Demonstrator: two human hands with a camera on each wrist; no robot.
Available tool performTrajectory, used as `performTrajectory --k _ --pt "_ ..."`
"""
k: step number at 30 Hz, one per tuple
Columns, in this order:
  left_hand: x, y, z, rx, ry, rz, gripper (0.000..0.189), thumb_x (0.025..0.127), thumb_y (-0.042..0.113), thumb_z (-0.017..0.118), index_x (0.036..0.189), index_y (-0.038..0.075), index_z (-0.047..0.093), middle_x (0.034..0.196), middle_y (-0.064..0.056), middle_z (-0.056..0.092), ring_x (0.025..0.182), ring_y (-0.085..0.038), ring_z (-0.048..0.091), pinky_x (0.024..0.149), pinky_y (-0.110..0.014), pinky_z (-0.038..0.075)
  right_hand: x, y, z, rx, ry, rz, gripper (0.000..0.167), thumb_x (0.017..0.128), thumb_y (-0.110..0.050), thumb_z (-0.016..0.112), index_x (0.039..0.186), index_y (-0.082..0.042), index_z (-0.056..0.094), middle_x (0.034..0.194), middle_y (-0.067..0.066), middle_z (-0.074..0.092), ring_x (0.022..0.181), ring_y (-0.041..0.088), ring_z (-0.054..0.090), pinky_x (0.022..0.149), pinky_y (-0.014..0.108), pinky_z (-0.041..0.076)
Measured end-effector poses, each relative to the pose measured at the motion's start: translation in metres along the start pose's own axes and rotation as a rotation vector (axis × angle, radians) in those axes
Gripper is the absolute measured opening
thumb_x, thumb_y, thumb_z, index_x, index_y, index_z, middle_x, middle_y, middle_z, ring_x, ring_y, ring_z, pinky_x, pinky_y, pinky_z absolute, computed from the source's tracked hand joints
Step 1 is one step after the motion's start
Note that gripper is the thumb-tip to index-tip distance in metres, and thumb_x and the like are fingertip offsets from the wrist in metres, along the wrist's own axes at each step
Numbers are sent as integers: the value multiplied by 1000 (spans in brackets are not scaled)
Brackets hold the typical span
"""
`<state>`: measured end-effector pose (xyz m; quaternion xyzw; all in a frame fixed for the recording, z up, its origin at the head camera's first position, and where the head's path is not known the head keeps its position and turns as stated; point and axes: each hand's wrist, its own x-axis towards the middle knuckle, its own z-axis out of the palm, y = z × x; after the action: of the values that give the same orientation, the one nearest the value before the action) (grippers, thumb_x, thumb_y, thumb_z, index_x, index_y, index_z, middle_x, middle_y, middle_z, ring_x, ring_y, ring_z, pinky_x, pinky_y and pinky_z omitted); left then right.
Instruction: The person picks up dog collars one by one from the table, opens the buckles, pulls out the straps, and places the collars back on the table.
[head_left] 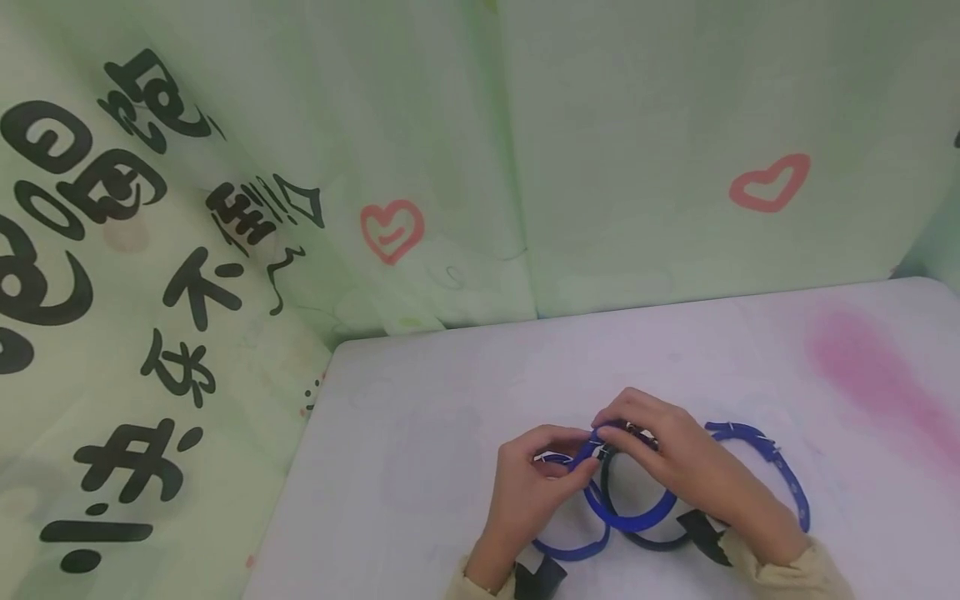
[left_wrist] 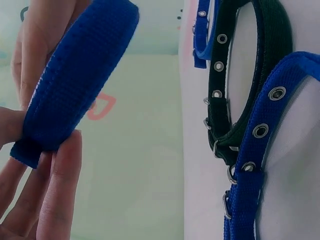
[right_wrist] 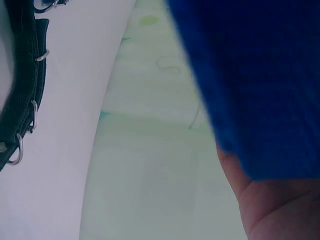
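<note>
A blue webbing collar [head_left: 633, 523], bent into a ring, is held up between both hands over the table. My left hand [head_left: 525, 479] pinches its left side between thumb and fingers. On the top of the ring, close beside the left fingertips, my right hand [head_left: 678, 442] grips the strap and covers part of it. In the left wrist view the held blue strap [left_wrist: 82, 75] shows its plain woven face. Behind it lie a dark green collar [head_left: 660, 545] and another blue collar [head_left: 573, 553] with metal eyelets [left_wrist: 260, 130] and a buckle [left_wrist: 227, 205].
A further blue collar [head_left: 793, 487] curves on the white table [head_left: 390, 500] beyond the right forearm. Black straps [head_left: 703, 537] circle the wrists. A pale green curtain [head_left: 630, 150] with hearts and black writing hangs behind and left of the table.
</note>
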<state>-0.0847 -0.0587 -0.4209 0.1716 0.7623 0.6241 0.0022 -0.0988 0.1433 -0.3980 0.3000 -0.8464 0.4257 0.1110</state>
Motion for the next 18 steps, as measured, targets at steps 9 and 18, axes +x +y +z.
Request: performTrajectory --k 9,18 --pt "0 -1 1 -5 29 10 24 87 18 78 109 12 72 102 -5 74 89 -10 71 68 -25 61 1 0 8 10 111 28 20 92 -2 67 100 -20 71 94 -12 63 84 1 58 72 14 54" --pt "0 -1 2 -27 19 35 22 87 12 76 107 8 69 101 -8 73 90 -13 72 69 -26 61 2 -6 13 43 182 142 15 95 -4 65 102 -17 71 95 -7 66 81 3 61 69 16 56"
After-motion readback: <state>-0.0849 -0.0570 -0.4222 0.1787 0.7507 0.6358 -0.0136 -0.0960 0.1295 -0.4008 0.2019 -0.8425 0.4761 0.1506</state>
